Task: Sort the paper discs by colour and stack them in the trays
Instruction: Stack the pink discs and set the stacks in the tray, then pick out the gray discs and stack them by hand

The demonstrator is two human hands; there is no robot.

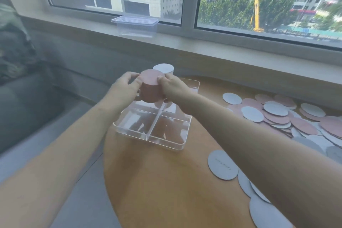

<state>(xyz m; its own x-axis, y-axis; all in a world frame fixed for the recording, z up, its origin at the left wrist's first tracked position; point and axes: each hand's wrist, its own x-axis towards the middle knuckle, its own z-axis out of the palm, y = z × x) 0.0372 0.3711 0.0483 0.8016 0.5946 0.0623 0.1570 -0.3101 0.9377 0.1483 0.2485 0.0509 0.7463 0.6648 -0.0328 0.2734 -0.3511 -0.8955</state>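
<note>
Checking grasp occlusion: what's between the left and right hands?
Head view: the pink disc stack sits between the left hand and right hand, both gripping its sides above the clear tray. The white stack stands just behind.

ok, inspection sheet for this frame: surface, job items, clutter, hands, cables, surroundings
Surface: round wooden table, bare wood at its near left.
Job's things: pink stack held above the clear divided tray; white stack behind it; loose pink and white discs heaped at right, overlapping; more white discs along the near right edge.
Clutter: nothing seen on the table beyond the job's things.
Grippers: left hand and right hand both in a grip on the pink stack, one at each side.
Cables: nothing seen.
Surroundings: clear lidded box on the windowsill; window onto buildings and trees; grey sofa at left.
</note>
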